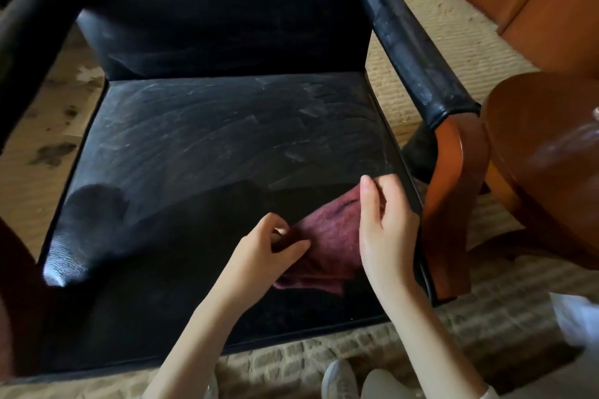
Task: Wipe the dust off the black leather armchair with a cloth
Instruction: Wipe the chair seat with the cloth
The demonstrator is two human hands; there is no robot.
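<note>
The black leather armchair (207, 139) fills the view, its seat streaked with grey dust toward the back and right. A dark red cloth (327, 243) lies bunched on the front right of the seat. My left hand (269, 249) pinches the cloth's left edge between thumb and fingers. My right hand (385, 223) grips the cloth's right side, fingers curled, thumb pointing up toward the backrest.
The right armrest (418, 55) is dusty black leather on a wooden arm (453, 191). A brown wooden piece of furniture (544, 152) stands close on the right. Worn beige carpet (453, 327) surrounds the chair. A shoe (338, 381) shows at the bottom edge.
</note>
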